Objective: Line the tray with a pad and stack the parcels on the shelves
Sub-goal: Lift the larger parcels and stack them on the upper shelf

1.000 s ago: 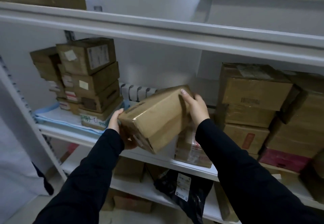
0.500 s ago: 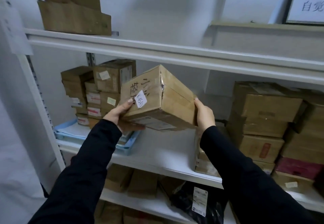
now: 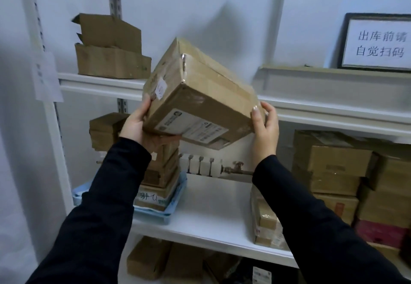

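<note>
1. The left hand (image 3: 138,128) and right hand (image 3: 265,128) clasp a tilted cardboard parcel (image 3: 200,97) by its ends, in front of the upper shelf (image 3: 333,110).
2. Below, stacked parcels (image 3: 162,172) sit in a blue tray (image 3: 173,208); its pad is seemingly the pale sheet, though blurred.

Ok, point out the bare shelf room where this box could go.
Middle shelf: bare between the blue tray and the small parcel. Upper shelf: bare right of the flattened cartons. Crowded: the tray's stack and the far-right boxes.
</note>
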{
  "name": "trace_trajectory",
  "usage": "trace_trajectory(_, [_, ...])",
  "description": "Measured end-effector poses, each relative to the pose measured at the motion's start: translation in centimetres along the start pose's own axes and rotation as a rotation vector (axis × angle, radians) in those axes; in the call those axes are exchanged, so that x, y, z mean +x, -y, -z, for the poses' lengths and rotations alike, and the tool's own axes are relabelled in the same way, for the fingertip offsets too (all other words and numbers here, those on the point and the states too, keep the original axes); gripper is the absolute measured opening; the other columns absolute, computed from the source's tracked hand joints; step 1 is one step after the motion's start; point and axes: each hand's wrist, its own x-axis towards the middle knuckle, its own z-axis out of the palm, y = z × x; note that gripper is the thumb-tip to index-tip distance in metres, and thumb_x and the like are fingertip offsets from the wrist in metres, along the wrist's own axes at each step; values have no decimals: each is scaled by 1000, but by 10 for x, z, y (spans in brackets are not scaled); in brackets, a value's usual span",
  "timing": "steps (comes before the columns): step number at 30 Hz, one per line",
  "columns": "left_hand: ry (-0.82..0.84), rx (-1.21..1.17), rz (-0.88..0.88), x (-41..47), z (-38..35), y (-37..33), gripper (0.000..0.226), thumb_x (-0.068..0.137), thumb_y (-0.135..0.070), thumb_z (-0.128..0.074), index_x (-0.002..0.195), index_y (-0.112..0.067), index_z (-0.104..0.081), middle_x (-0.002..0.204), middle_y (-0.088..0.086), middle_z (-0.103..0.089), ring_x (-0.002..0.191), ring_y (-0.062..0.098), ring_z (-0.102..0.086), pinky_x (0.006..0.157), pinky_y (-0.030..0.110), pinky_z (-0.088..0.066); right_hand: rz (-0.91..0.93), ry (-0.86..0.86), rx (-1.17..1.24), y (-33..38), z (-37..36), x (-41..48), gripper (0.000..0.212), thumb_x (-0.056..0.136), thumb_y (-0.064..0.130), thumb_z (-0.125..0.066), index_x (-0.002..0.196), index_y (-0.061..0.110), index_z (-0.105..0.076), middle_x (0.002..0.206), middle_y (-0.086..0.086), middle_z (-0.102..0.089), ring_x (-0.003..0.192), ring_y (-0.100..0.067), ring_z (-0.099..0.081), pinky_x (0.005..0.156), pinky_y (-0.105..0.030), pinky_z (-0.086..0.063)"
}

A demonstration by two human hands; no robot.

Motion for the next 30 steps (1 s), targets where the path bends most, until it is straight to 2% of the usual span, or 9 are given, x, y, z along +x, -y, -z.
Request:
trace_trajectory(3, [57,51,-55,1,-10,-20,40,92,-54,-40,97,-25,-68,92,9,-72,91,30,-68,71,51,-58,34,-53,66,10,-3,12,62,79,55,-48,122,11,-52,109,0,-58,97,-8,-54,79,-19,-45])
trace_trajectory(5, [100,71,-113,3,-19,-39,37,92,-53,-42,93,-27,-69,95,9,-72,91,30,-69,73,54,-57,61,-66,87,22,-7,23,61,83,51,-46,127,8,-50,110,1,-57,99,-7,-54,83,-19,-47])
trace_trajectory(10, [112,92,-242,10,-45,-66,29,93,-44,-46,105,-23,-62,101,4,-69,102,32,-65,77,57,-54,3,-11,37,39,-18,52,71,87,58,-35,147,20,-33,146,-1,-43,134,-16,-41,112,-45,-35])
trace_trajectory(13, [127,154,-326,16,-56,-64,35,95,-41,-45,122,-21,-55,103,-1,-70,99,25,-67,73,51,-57,-17,13,-72,39,-21,70,57,97,46,-27,148,21,-31,150,-1,-38,138,-14,-35,116,-31,-24])
trace_trajectory(15, [124,180,-347,19,-63,-59,34,94,-40,-47,123,-23,-52,103,-3,-70,93,18,-69,72,48,-58,-24,32,-106,37,-19,80,46,104,28,-26,147,14,-33,150,-3,-37,134,-11,-37,105,-14,-24])
trace_trajectory(18, [120,249,-404,23,-67,-54,37,94,-41,-47,129,-27,-46,112,-3,-66,96,16,-68,68,43,-58,-26,14,-97,33,-15,84,42,104,18,-27,145,9,-37,137,1,-46,114,-2,-40,93,-8,-28])
trace_trajectory(21, [136,318,-467,25,-72,-53,36,94,-42,-47,128,-33,-43,119,-2,-63,103,19,-65,74,44,-58,-46,-3,-60,28,-14,90,43,104,20,-27,144,13,-39,137,1,-50,107,-7,-44,98,-21,-36])
trace_trajectory(24, [119,360,-493,32,-76,-49,35,93,-42,-49,127,-36,-43,120,-4,-63,105,19,-64,79,46,-57,-101,31,-32,24,-14,96,40,103,22,-26,130,21,-55,105,2,-58,80,-12,-45,76,-24,-40])
trace_trajectory(30, [99,380,-472,51,-76,-32,47,93,-40,-52,136,-34,-36,122,-4,-61,107,20,-63,81,43,-56,-204,39,-62,13,-13,102,37,97,17,-32,98,-13,-53,82,-7,-44,74,-19,-36,71,-31,-30])
